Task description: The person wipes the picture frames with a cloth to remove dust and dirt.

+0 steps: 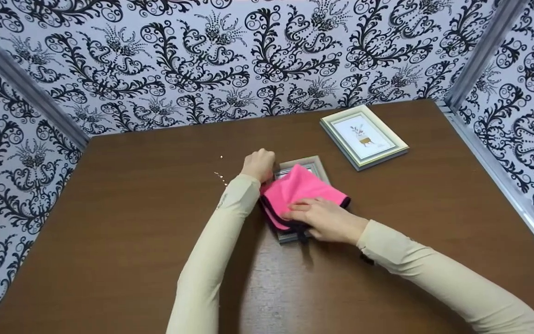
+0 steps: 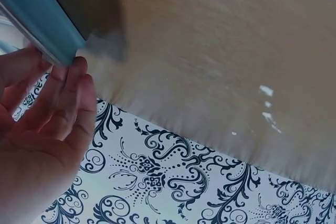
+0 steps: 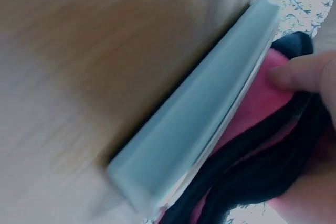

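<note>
A grey picture frame [image 1: 321, 170] lies on the brown table, partly covered by a pink cloth [image 1: 304, 188] with black edging. My left hand [image 1: 258, 165] holds the frame at its far left corner; in the left wrist view fingertips [image 2: 79, 66] grip the blue-grey corner. Over the near part of the cloth is my right hand [image 1: 329, 220], gripping it against the frame. The right wrist view shows a thumb [image 3: 281, 77] on the folded cloth, beside the frame's long side wall [image 3: 199, 108]. Most of the frame's picture is hidden by the cloth.
A second, cream-and-grey frame [image 1: 364, 137] with a deer-like drawing lies at the back right of the table [image 1: 146, 208]. Small whitish specks [image 1: 221, 176] show left of the left hand. Patterned walls [image 1: 202, 60] border the back and sides.
</note>
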Motion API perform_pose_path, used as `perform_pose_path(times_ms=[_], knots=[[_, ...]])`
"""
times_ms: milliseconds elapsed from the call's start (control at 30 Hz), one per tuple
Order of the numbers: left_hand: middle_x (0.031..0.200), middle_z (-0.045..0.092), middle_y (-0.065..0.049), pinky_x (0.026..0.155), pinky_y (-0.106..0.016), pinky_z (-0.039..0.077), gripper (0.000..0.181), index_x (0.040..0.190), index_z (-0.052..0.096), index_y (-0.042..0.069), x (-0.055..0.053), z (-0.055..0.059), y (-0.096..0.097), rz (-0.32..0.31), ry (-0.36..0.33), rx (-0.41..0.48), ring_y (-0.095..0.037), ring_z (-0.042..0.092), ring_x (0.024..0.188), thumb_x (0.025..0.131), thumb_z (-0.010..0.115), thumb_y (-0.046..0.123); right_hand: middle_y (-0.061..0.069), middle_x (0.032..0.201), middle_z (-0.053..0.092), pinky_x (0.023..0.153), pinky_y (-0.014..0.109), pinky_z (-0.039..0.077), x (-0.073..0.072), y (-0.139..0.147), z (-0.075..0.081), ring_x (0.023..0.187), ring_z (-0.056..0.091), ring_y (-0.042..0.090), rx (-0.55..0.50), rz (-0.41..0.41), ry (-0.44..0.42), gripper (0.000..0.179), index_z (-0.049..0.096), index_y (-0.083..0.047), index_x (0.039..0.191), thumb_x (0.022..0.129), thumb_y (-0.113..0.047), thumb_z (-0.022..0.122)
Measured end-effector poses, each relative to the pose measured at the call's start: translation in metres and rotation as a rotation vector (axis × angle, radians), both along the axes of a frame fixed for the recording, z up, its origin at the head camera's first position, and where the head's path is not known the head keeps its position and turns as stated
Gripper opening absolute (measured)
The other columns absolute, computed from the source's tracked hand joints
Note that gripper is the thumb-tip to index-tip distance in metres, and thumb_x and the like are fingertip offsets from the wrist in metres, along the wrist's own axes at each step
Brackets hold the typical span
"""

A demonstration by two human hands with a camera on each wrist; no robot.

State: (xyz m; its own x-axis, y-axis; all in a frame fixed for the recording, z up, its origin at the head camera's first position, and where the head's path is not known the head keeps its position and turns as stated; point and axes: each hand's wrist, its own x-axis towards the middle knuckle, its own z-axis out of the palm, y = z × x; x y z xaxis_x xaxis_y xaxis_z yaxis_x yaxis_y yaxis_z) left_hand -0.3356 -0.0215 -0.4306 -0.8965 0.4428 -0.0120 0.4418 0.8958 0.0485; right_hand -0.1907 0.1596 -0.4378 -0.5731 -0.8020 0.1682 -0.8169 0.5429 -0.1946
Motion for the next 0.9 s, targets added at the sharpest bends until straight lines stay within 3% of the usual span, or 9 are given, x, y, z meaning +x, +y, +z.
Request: perform_pose_path(times_ms=[100,167,333,433,533,600,700,900], knots=[[0.106,0.068,-0.016,0.079,-0.051,0.052,0.016,0.096,0.074,0.008,-0.002,0.000,-0.001,-0.011,-0.013,-0.027,-0.035,0.065,0.096,0.087,0.061,0.006,0.011,0.130,0.059,0.099,0.050,0.041,0.000,0.010,0.001,0.121,0.052,0.031,0.038,-0.015,0.019,0.059,0.060,-0.011,0.131,0.074,0.003,0.071],[0.106,0.068,-0.016,0.080,-0.051,0.052,0.015,0.096,0.073,0.008,-0.002,0.000,-0.002,-0.015,-0.015,-0.031,-0.035,0.065,0.097,0.087,0.061,0.007,0.012,0.128,0.061,0.096,0.051,0.043,0.001,0.017,0.002,0.117,0.055,0.032,0.074,-0.060,0.075,0.058,0.062,-0.011,0.127,0.072,0.003,0.072],[0.105,0.069,-0.017,0.077,-0.052,0.053,0.012,0.096,0.072,0.008,-0.001,0.000,-0.003,-0.019,0.000,0.003,-0.037,0.065,0.096,0.088,0.064,0.012,0.018,0.108,0.065,0.077,0.050,0.050,0.014,0.025,0.005,0.098,0.061,0.037,0.173,-0.284,0.250,0.038,0.067,-0.007,0.108,0.071,0.002,0.074],[0.103,0.069,-0.016,0.077,-0.052,0.053,0.012,0.095,0.073,0.010,-0.002,0.000,-0.003,-0.023,0.001,0.017,-0.037,0.066,0.094,0.089,0.064,0.013,0.020,0.091,0.061,0.062,0.047,0.049,0.026,0.020,0.008,0.083,0.060,0.038,0.219,-0.412,0.304,0.031,0.064,-0.002,0.098,0.070,0.001,0.075],[0.102,0.070,-0.013,0.077,-0.051,0.053,0.013,0.097,0.075,0.012,-0.002,0.000,-0.003,-0.026,-0.006,0.019,-0.035,0.066,0.094,0.090,0.063,0.013,0.021,0.084,0.059,0.053,0.043,0.048,0.035,0.014,0.009,0.073,0.059,0.037,0.242,-0.478,0.329,0.030,0.063,0.001,0.097,0.070,0.000,0.076],[0.102,0.070,-0.012,0.077,-0.051,0.053,0.014,0.097,0.075,0.013,-0.003,-0.001,-0.003,-0.026,-0.007,0.024,-0.035,0.066,0.094,0.090,0.063,0.013,0.023,0.085,0.060,0.051,0.043,0.048,0.038,0.010,0.008,0.072,0.059,0.037,0.242,-0.488,0.331,0.031,0.063,0.002,0.098,0.071,-0.002,0.076],[0.101,0.070,-0.013,0.075,-0.052,0.053,0.013,0.095,0.075,0.013,-0.003,-0.002,-0.003,-0.025,0.001,0.031,-0.036,0.066,0.093,0.089,0.064,0.013,0.025,0.095,0.062,0.060,0.046,0.052,0.036,0.005,0.004,0.083,0.060,0.039,0.224,-0.451,0.305,0.038,0.063,0.001,0.106,0.070,0.000,0.076],[0.103,0.069,-0.015,0.075,-0.052,0.053,0.012,0.094,0.073,0.011,-0.006,-0.003,-0.004,-0.022,0.002,0.021,-0.036,0.066,0.093,0.089,0.064,0.016,0.022,0.113,0.063,0.083,0.052,0.050,0.027,-0.004,0.000,0.104,0.058,0.040,0.080,-0.234,0.178,0.045,0.062,-0.004,0.121,0.077,0.003,0.068]])
